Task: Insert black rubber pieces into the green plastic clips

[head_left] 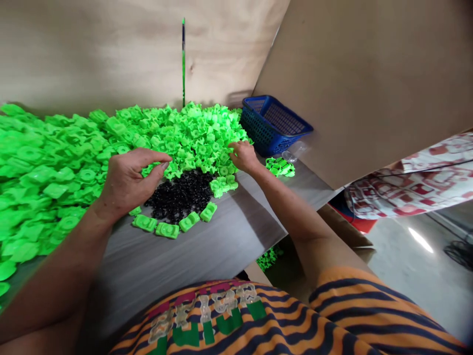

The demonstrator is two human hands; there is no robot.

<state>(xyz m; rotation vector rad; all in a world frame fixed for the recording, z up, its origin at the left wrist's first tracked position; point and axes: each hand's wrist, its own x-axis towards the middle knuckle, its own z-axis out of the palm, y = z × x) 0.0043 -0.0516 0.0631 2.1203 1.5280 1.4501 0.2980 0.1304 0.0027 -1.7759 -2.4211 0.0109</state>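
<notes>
My left hand [127,180] hovers over the left edge of a heap of small black parts [185,195]. Its thumb and index finger come together in a pinch, and anything between the tips is too small to make out. At the right end of a big pile of bright green plastic pieces [136,125], my right hand [244,156] reaches in with index finger and thumb apart. Several flat green blocks [167,230] lie in a curved row along the near side of the black heap. More green blocks [223,185] sit clustered at its right.
A blue plastic basket [275,128] stands in the back right corner. Beside it are a small group of green-and-black pieces [281,167] and a clear round item [289,157]. A thin green-and-dark stick [184,64] stands upright against the wooden back panel [111,49]. The grey tabletop [207,251] ends near my body.
</notes>
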